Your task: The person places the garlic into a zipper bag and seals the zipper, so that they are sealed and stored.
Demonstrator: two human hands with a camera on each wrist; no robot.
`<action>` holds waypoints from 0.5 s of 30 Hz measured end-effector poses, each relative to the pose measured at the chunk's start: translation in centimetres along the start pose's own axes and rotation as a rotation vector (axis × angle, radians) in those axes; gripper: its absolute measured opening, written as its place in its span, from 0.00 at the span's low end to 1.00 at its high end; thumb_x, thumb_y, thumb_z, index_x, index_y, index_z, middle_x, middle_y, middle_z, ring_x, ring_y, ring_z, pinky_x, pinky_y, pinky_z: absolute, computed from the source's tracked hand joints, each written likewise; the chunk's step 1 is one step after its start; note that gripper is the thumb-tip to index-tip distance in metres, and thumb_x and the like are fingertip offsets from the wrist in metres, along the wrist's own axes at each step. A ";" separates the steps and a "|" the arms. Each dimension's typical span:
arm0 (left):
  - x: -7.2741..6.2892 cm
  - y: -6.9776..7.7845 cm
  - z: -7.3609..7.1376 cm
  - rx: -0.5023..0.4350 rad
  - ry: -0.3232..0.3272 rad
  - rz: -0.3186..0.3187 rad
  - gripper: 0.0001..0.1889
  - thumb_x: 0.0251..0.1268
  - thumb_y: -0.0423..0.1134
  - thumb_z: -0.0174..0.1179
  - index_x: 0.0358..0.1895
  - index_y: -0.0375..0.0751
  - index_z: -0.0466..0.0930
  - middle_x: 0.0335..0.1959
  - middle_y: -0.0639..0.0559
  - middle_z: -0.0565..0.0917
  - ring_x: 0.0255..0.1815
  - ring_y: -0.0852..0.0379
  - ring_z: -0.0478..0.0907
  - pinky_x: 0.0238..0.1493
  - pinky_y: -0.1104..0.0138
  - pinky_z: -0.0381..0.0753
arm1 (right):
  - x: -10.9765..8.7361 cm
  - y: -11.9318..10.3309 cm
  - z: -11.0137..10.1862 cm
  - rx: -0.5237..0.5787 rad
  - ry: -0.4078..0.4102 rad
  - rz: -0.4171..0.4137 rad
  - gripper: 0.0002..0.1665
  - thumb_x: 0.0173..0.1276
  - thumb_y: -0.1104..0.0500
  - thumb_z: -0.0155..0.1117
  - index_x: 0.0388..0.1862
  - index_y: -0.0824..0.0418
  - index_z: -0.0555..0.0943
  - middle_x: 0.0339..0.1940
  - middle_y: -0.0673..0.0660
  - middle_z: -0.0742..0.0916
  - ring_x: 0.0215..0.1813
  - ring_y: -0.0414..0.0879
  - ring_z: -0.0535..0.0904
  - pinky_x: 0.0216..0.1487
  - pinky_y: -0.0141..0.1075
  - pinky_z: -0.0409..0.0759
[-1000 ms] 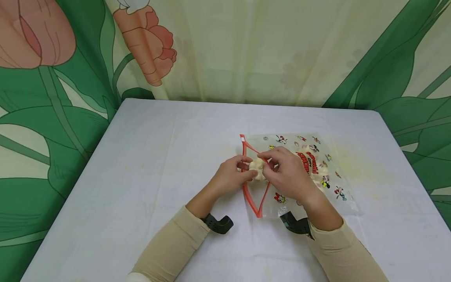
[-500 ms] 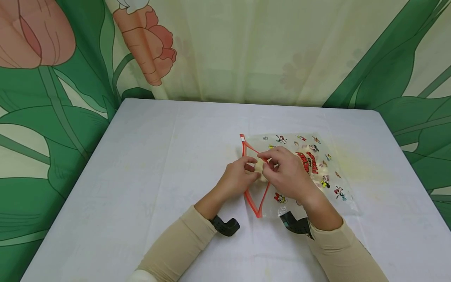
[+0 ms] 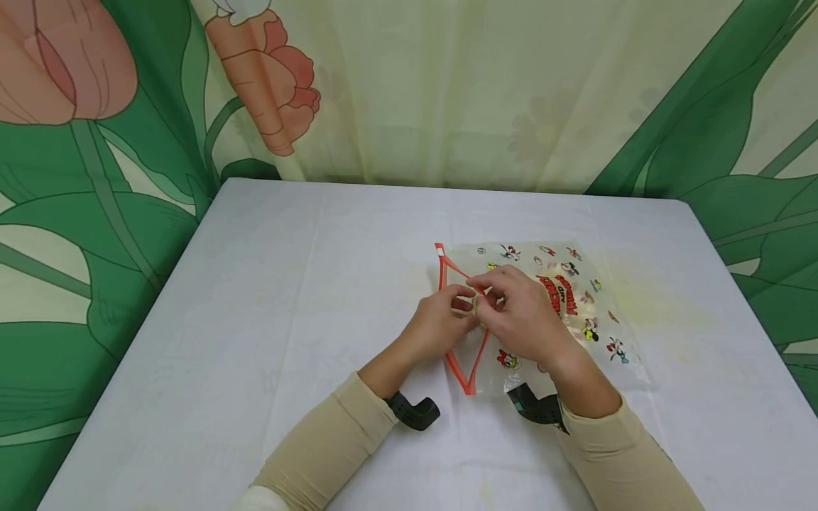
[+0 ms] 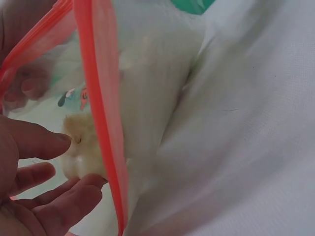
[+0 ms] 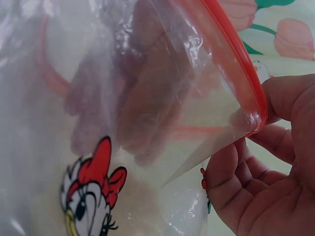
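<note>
A clear zip bag [image 3: 520, 259] with red edging and cartoon prints lies on the table, its mouth facing left and gaping. My right hand [image 3: 520, 312] pinches the upper red rim [image 5: 253, 110] between thumb and fingers and lifts it. My left hand [image 3: 441, 323] reaches into the mouth, its fingers seen blurred through the plastic in the right wrist view. Between the left thumb and fingers sits a cream-coloured lumpy thing [image 4: 81, 145], mostly hidden in the head view. The left wrist view shows it inside the bag, behind the red edge.
Pale shapes show through the bag's right part. A white cloth covers the table [image 3: 255, 298], with a patterned curtain [image 3: 447, 92] behind its far edge. Each wrist carries a black mount [image 3: 414, 413].
My left hand has moved right, deeper into the bag's mouth, taking the cream-coloured lumpy thing with it. The right hand keeps its place on the rim.
</note>
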State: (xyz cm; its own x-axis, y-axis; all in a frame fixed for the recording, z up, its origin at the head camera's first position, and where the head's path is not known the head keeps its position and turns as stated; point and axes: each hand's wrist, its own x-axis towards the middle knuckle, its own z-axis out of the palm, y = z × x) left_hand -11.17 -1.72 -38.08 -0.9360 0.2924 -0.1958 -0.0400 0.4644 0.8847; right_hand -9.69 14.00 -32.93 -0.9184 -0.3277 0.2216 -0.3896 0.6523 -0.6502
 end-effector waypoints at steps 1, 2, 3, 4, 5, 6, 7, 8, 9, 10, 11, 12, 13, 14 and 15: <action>0.0 0.0 0.0 -0.001 -0.006 0.003 0.20 0.68 0.42 0.65 0.61 0.45 0.77 0.52 0.50 0.84 0.50 0.56 0.83 0.43 0.67 0.83 | 0.0 0.0 0.0 0.001 0.000 0.001 0.14 0.67 0.66 0.61 0.50 0.65 0.86 0.42 0.56 0.82 0.38 0.47 0.78 0.37 0.42 0.81; 0.1 0.0 0.1 -0.005 -0.011 0.003 0.20 0.69 0.43 0.65 0.61 0.45 0.77 0.53 0.50 0.84 0.51 0.56 0.83 0.44 0.67 0.83 | 0.0 0.0 0.0 0.002 -0.001 0.002 0.14 0.67 0.66 0.61 0.50 0.65 0.86 0.42 0.56 0.82 0.38 0.47 0.78 0.37 0.42 0.81; 0.1 0.0 0.1 -0.006 -0.016 0.004 0.21 0.69 0.44 0.65 0.62 0.45 0.77 0.53 0.50 0.84 0.51 0.56 0.83 0.44 0.67 0.83 | 0.0 0.0 0.0 0.001 -0.001 0.002 0.14 0.67 0.66 0.62 0.50 0.65 0.86 0.42 0.56 0.82 0.38 0.47 0.78 0.37 0.42 0.81; 0.1 -0.1 0.2 -0.009 -0.021 0.003 0.21 0.69 0.45 0.65 0.62 0.45 0.76 0.54 0.50 0.84 0.52 0.56 0.83 0.44 0.66 0.83 | 0.0 0.0 0.0 -0.001 -0.001 0.002 0.14 0.67 0.66 0.62 0.50 0.65 0.86 0.42 0.56 0.82 0.38 0.47 0.78 0.37 0.42 0.80; 0.2 -0.1 0.2 -0.011 -0.025 0.000 0.22 0.69 0.45 0.65 0.63 0.45 0.76 0.54 0.50 0.84 0.52 0.56 0.83 0.44 0.66 0.83 | 0.0 0.0 0.0 -0.001 -0.001 0.002 0.14 0.67 0.66 0.62 0.50 0.65 0.86 0.42 0.56 0.82 0.38 0.47 0.78 0.37 0.42 0.81; 0.2 -0.1 0.2 -0.013 -0.029 -0.003 0.22 0.69 0.46 0.65 0.63 0.44 0.76 0.54 0.50 0.84 0.52 0.56 0.83 0.44 0.66 0.83 | 0.0 0.0 -0.1 -0.001 -0.002 0.001 0.14 0.67 0.66 0.62 0.50 0.65 0.86 0.42 0.56 0.82 0.38 0.47 0.78 0.37 0.42 0.81; 0.3 -0.1 0.3 -0.013 -0.034 -0.007 0.22 0.69 0.46 0.65 0.63 0.44 0.76 0.54 0.50 0.84 0.52 0.56 0.83 0.44 0.66 0.83 | 0.1 0.0 -0.1 -0.001 -0.002 0.001 0.14 0.67 0.66 0.62 0.50 0.65 0.86 0.42 0.56 0.82 0.38 0.48 0.78 0.38 0.42 0.81; 0.3 -0.2 0.3 -0.014 -0.038 -0.009 0.22 0.69 0.45 0.65 0.63 0.44 0.76 0.54 0.50 0.84 0.52 0.56 0.83 0.44 0.66 0.83 | 0.1 0.0 -0.1 0.000 -0.001 0.000 0.14 0.67 0.66 0.61 0.50 0.65 0.86 0.42 0.56 0.82 0.38 0.48 0.79 0.38 0.42 0.81; 0.4 -0.2 0.3 -0.011 -0.042 -0.012 0.22 0.69 0.45 0.65 0.63 0.44 0.76 0.54 0.50 0.84 0.52 0.56 0.83 0.44 0.66 0.83 | 0.1 0.0 -0.1 0.001 -0.001 0.001 0.14 0.67 0.67 0.61 0.50 0.66 0.86 0.42 0.56 0.82 0.38 0.48 0.79 0.38 0.42 0.81; 0.4 -0.2 0.3 -0.010 -0.045 -0.014 0.22 0.69 0.45 0.65 0.63 0.44 0.76 0.54 0.50 0.85 0.52 0.56 0.83 0.44 0.66 0.82 | 0.0 0.0 -0.1 0.002 -0.001 0.001 0.15 0.67 0.67 0.61 0.50 0.65 0.86 0.42 0.56 0.82 0.38 0.48 0.79 0.38 0.43 0.81; 0.4 -0.2 0.4 -0.005 -0.048 -0.016 0.22 0.69 0.45 0.65 0.63 0.44 0.76 0.54 0.51 0.85 0.52 0.56 0.83 0.45 0.66 0.82 | 0.0 0.0 -0.1 0.004 -0.001 0.001 0.15 0.67 0.67 0.60 0.50 0.65 0.86 0.42 0.55 0.82 0.38 0.48 0.79 0.38 0.43 0.81; 0.4 -0.2 0.4 0.000 -0.052 -0.016 0.22 0.69 0.45 0.64 0.63 0.44 0.77 0.53 0.51 0.85 0.51 0.56 0.83 0.45 0.66 0.82 | 0.0 0.0 -0.1 0.005 -0.001 0.001 0.15 0.66 0.67 0.60 0.50 0.65 0.86 0.42 0.55 0.82 0.38 0.48 0.79 0.38 0.43 0.81; 0.5 -0.2 0.4 0.005 -0.055 -0.014 0.22 0.70 0.45 0.64 0.63 0.44 0.77 0.53 0.51 0.85 0.51 0.56 0.83 0.44 0.67 0.82 | 0.0 0.1 -0.1 0.005 0.000 0.000 0.15 0.66 0.68 0.60 0.50 0.65 0.86 0.42 0.55 0.82 0.38 0.48 0.79 0.38 0.43 0.81; 0.5 -0.2 0.4 0.009 -0.058 -0.012 0.22 0.70 0.45 0.64 0.63 0.43 0.78 0.53 0.52 0.85 0.50 0.57 0.83 0.44 0.67 0.82 | 0.0 0.1 -0.1 0.004 0.000 -0.001 0.15 0.66 0.68 0.60 0.50 0.65 0.86 0.42 0.55 0.82 0.38 0.47 0.79 0.38 0.43 0.81; 0.5 -0.2 0.4 0.013 -0.062 -0.011 0.22 0.70 0.45 0.64 0.64 0.43 0.78 0.52 0.52 0.86 0.49 0.58 0.83 0.44 0.68 0.82 | 0.0 0.1 -0.1 0.004 0.000 -0.003 0.16 0.66 0.68 0.60 0.50 0.65 0.86 0.42 0.55 0.82 0.38 0.47 0.79 0.38 0.42 0.81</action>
State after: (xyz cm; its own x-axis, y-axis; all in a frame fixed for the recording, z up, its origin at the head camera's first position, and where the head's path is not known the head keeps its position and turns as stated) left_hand -11.45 -1.31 -38.55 -0.9122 0.3382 -0.2312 -0.0448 0.4786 0.8769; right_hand -9.71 14.12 -32.90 -0.9174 -0.3292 0.2235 -0.3917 0.6490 -0.6522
